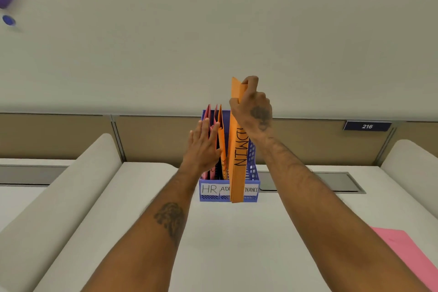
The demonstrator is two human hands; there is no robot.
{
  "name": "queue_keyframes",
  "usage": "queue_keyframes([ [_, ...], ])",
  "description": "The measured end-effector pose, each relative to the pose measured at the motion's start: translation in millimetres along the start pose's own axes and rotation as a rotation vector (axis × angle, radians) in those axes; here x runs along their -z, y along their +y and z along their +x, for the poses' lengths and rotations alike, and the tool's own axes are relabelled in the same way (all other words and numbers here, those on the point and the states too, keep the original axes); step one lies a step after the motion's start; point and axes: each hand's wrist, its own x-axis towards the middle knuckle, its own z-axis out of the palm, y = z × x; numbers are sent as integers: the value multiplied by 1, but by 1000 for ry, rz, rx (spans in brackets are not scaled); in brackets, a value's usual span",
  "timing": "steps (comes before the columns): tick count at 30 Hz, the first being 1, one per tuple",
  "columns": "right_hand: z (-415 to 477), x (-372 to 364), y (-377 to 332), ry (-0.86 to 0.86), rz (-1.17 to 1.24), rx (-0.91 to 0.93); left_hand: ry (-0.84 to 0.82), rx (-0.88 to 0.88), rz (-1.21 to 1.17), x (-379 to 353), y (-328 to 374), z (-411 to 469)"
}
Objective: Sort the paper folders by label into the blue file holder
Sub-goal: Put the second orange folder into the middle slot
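Note:
The blue file holder (253,161) stands on the white desk, with front labels reading HR, ADMIN (partly covered) and FINANCE. My right hand (252,109) grips the top of an upright orange folder (238,168) marked ADMIN, held on edge in front of the holder's middle and right sections. My left hand (203,147) has straight fingers and presses against the pink folders (209,114) and an orange folder (221,140) that stand in the holder's left and middle sections.
A pink folder (412,258) lies flat on the desk at the lower right. Padded white dividers (61,197) flank the desk on both sides. A tan partition (154,137) with a "216" plate (367,126) runs behind, and a grey cable hatch (331,182) sits right of the holder.

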Motion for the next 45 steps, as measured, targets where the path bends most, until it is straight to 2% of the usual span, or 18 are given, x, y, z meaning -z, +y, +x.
queue_keyframes([
  [10, 19, -65, 31, 69, 107, 70, -102, -48, 85, -38, -23, 44],
  [27, -3, -142, 73, 131, 124, 112, -4, -86, 97, -63, -40, 45],
  [34, -35, -154, 93, 24, 33, 27, 34, -91, 76, -62, -41, 43],
  [45, -59, -158, 101, -271, -120, -87, 24, -90, 76, -55, -41, 41],
])
